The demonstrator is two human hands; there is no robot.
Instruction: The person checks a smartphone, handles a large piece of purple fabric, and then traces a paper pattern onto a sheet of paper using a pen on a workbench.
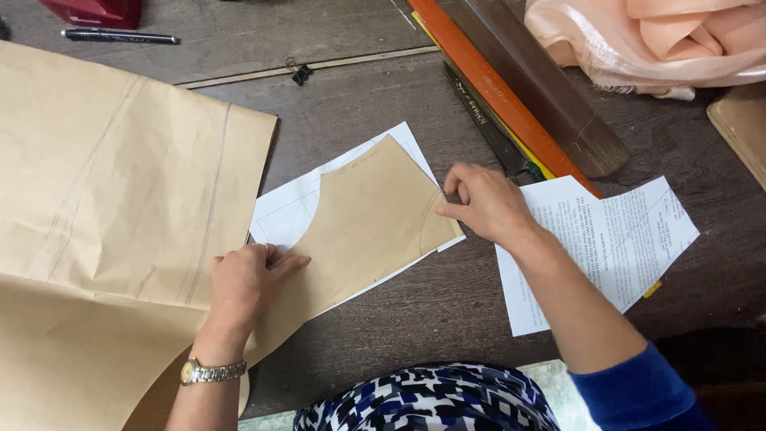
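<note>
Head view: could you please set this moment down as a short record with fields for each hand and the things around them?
Surface: dark wooden table
Left hand: left hand lies flat on the brown paper pattern piece, wristwatch on the wrist
Right hand: right hand pinches the right edge of that piece
Under the piece: white sheet
Left side: large brown paper sheet
Right side: printed white papers
Far edge: orange ruler, wooden bar, pen, binder clip, peach fabric
</note>
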